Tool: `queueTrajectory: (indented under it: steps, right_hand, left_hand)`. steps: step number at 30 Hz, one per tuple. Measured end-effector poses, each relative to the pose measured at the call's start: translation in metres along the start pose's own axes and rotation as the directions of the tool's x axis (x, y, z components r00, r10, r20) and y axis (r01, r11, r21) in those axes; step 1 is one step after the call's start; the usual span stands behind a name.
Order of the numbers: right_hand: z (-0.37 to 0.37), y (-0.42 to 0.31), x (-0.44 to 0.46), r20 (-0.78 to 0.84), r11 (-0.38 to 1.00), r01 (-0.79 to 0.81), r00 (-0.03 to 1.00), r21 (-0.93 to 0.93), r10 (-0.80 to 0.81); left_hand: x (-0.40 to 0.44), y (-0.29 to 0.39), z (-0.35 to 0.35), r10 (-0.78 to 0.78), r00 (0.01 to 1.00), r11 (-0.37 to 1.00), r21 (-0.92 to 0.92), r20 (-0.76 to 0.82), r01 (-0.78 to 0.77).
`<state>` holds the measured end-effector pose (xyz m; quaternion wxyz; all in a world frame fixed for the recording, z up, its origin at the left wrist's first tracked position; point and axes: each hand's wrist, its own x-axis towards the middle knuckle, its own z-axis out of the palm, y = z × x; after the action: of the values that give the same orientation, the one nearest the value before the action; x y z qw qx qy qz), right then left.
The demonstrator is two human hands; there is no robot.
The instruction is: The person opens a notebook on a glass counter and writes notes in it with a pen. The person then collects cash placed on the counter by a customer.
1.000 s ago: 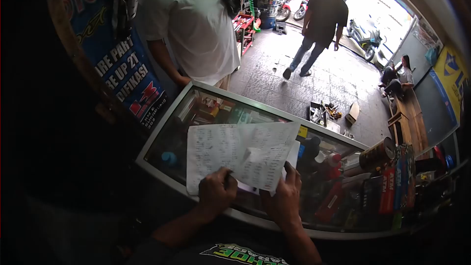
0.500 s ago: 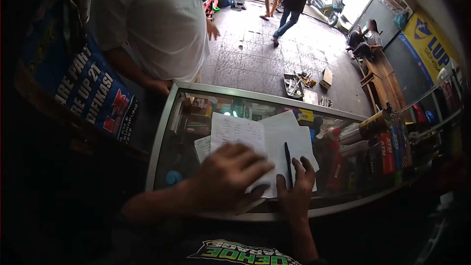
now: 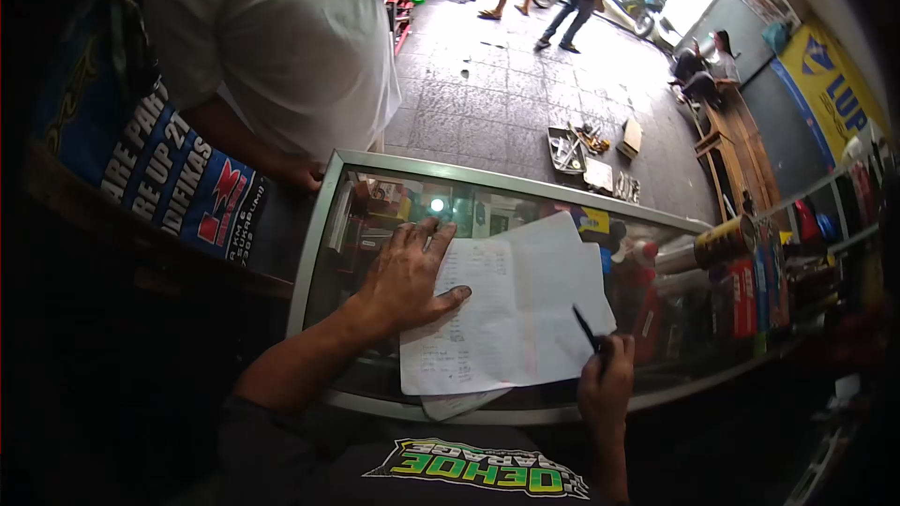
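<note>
An open notebook lies on the glass top of a display case, with handwriting on its left page and a mostly blank right page. My left hand rests on the left page with its fingers spread, holding nothing. At the lower right corner of the notebook, my right hand grips a black pen, which points up and to the left. Another paper sticks out below the notebook.
A person in a white shirt stands beyond the case's left end, a hand near its corner. Cans and boxes stand at the right. Tools in a tray lie on the floor near a wooden bench.
The notebook has gone from being lifted to lying open. My left hand has moved onto the left page and spread out. My right hand has picked up the pen from the page.
</note>
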<state>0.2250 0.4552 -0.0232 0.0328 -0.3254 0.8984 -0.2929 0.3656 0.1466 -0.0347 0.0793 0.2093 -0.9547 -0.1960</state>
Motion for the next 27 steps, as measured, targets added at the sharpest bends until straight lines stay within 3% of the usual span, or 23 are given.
queueTrajectory:
  steps: [2,4,7,9,13,15,21,23,25,26,27]
  right_hand:
    - [-0.012,-0.001,-0.002,0.087,0.998,-0.015,0.996,0.058,0.010]
    - [-0.018,-0.002,0.000,0.268,0.967,0.251,0.935,-0.033,-0.234]
    - [-0.014,0.011,0.016,0.334,0.962,0.269,0.912,-0.048,-0.239]
    - [-0.016,0.009,0.029,0.331,0.957,0.279,0.912,-0.072,-0.241]
    - [-0.015,0.012,0.040,0.394,0.939,0.345,0.864,-0.013,-0.312]
    - [-0.012,0.018,0.041,0.385,0.916,0.398,0.854,-0.048,-0.350]
    - [0.003,0.047,0.086,0.226,0.931,0.340,0.925,-0.131,-0.306]
    - [-0.001,0.053,0.101,0.200,0.933,0.329,0.934,-0.147,-0.297]
    - [0.000,0.058,0.109,0.043,0.956,0.293,0.955,-0.011,-0.292]
    - [0.003,0.069,0.111,0.019,0.979,0.204,0.979,-0.030,-0.203]
    - [0.002,0.068,0.113,0.016,0.974,0.226,0.974,-0.030,-0.226]
  left_hand:
    - [0.006,-0.005,0.001,0.020,0.999,1.000,0.006,-0.027,-0.020]
    - [0.007,-0.005,0.003,0.048,0.998,0.999,0.004,-0.033,-0.048]
    - [0.006,-0.003,-0.008,0.023,0.999,0.998,-0.062,-0.048,-0.026]
    - [0.002,0.000,-0.017,-0.089,0.996,0.992,-0.088,0.029,0.091]
    - [-0.005,-0.002,-0.015,-0.029,0.999,0.999,-0.046,0.029,0.030]
    - [-0.007,-0.004,-0.009,-0.012,1.000,0.999,-0.048,0.004,0.012]
    - [0.002,0.003,0.018,-0.062,0.997,0.981,-0.186,-0.048,0.052]
    - [0.003,0.005,0.022,0.006,0.999,0.990,-0.139,-0.046,-0.012]
    - [0.003,0.007,0.020,-0.014,0.998,0.988,-0.157,-0.060,0.005]
    - [0.003,0.007,0.018,-0.011,0.999,0.986,-0.164,-0.045,0.004]
    - [0.005,0.006,0.019,-0.021,0.998,0.987,-0.162,-0.066,0.010]
